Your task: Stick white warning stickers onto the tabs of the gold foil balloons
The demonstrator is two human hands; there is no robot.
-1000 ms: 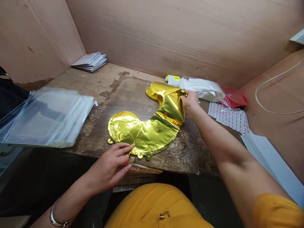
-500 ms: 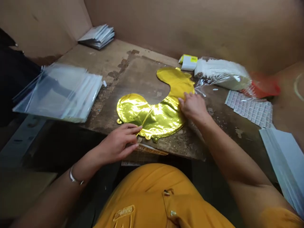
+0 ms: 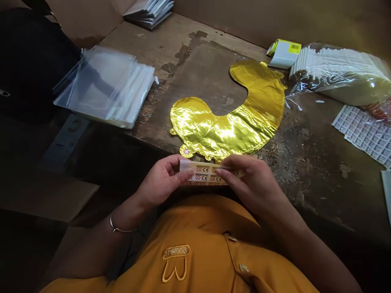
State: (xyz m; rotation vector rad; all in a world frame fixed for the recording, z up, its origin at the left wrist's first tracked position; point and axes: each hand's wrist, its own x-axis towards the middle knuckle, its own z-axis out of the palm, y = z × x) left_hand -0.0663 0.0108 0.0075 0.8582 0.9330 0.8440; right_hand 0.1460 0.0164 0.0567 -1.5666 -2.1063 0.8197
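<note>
A flat, gold foil balloon [image 3: 232,118] in a curved shape lies spread on the worn wooden table [image 3: 305,154] near its front edge. Just below the edge, over my lap, both hands hold a narrow sheet of CE stickers [image 3: 204,175]. My left hand [image 3: 163,179] pinches the sheet's left end. My right hand [image 3: 252,181] has its fingers closed on the sheet's right part, thumb and forefinger meeting on its top edge. Neither hand touches the balloon.
A stack of clear plastic bags [image 3: 106,87] lies at the table's left. A clear bag of white items [image 3: 339,73], a small yellow-and-white box [image 3: 284,53] and white label sheets [image 3: 363,132] sit at the right. Grey packets [image 3: 149,10] are stacked far back.
My right hand left the balloon, which now lies unfolded. My left hand came off its lower edge. Both hands took up the sticker sheet at the table's front edge. The view tilted down.
</note>
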